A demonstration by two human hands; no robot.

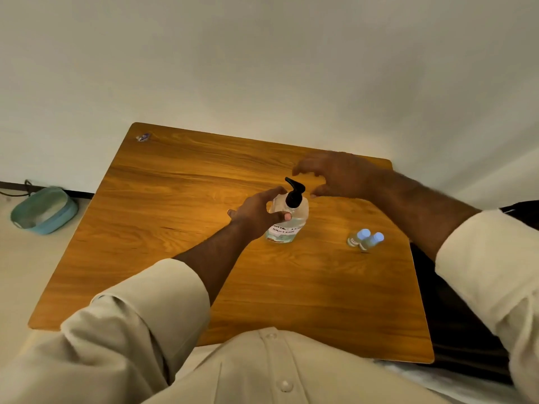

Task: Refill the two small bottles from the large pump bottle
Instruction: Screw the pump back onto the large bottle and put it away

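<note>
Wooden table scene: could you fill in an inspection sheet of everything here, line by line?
Surface: wooden table, set against a pale wall.
Job's things: large pump bottle upright, black pump fitted; two small bottles upright, capped, side by side.
Clutter: small crumpled wrapper at the far left corner.
Grippers: left hand grips the pump bottle's body; right hand hovers open by the pump.
Cables: dark cable along the floor.
Surroundings: blue basin on the floor.

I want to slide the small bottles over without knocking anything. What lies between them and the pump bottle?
Only bare wooden table; the head view shows nothing between the pump bottle and the two small bottles.
</note>
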